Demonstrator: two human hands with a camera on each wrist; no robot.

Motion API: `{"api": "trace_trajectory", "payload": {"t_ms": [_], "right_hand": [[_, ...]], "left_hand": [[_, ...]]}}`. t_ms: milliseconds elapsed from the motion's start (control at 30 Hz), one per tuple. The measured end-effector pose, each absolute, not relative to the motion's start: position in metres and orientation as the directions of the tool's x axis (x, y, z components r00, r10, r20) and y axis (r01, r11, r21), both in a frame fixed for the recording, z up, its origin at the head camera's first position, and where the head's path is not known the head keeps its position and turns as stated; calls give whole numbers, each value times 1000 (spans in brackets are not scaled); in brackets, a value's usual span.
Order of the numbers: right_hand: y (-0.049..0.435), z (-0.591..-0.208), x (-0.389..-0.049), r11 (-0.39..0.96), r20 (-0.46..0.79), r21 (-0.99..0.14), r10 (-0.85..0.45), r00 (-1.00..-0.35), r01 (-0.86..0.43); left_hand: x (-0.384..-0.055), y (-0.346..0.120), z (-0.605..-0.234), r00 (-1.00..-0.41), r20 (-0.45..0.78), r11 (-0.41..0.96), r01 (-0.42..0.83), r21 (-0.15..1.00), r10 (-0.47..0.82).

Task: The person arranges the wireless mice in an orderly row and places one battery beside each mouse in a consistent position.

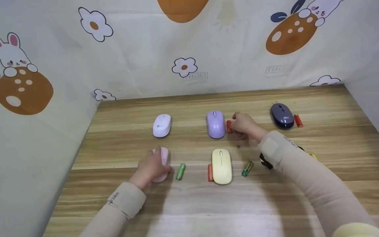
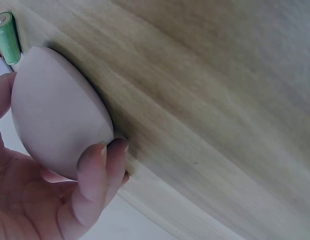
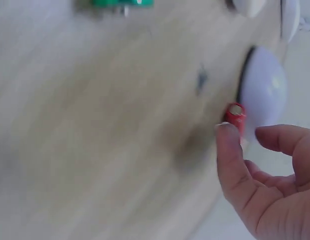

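Note:
My left hand (image 1: 151, 167) grips a pale pink computer mouse (image 2: 59, 110) at the front left of the table, thumb on one side and fingers curled along the other. Part of the mouse is covered by the hand in the head view. At the back middle, my right hand (image 1: 244, 125) is beside a red battery (image 1: 229, 126). In the right wrist view the thumb tip overlaps that battery, while the index finger stands apart from the thumb. The battery lies along the right side of a lilac mouse (image 1: 215, 126). A green battery (image 1: 181, 171) lies right of the pink mouse.
A yellow mouse (image 1: 221, 168) has an orange battery (image 1: 210, 172) against its left side and green batteries (image 1: 247, 168) to its right. Farther back are a white mouse (image 1: 162, 125) and a dark mouse (image 1: 282, 116) with a red battery (image 1: 298, 120). A black item (image 1: 265, 162) shows under the right forearm.

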State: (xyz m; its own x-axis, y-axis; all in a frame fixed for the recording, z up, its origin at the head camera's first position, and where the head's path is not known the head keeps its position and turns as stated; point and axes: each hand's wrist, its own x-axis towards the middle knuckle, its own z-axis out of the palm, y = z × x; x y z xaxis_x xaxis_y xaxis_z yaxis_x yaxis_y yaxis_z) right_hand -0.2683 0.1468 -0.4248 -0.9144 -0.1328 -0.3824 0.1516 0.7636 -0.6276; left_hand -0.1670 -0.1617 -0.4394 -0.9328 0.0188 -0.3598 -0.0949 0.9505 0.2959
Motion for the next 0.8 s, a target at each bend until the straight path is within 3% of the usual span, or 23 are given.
{"api": "trace_trajectory", "payload": {"t_ms": [133,367,600,800], "right_hand": [[154,-408,-252,841,-429,-539,-222,-876,51],[163,-397,-208,893,-559,-444,-343,-755,-76],[170,-409,-174,896,-526,-397,-400,-751,-199],[170,-417,-166,872,-468,-428,-437,-768,-236]], "left_hand": [[-167,-162,-440,-934,-357,950,-96,297,18],[-167,-162,-440,-933,-359,949,-100,300,15],[-167,-161,-440,-935,-356,952,-96,291,14],[-168,-161,-440,-931,-365,951,-112,289,1]]}}
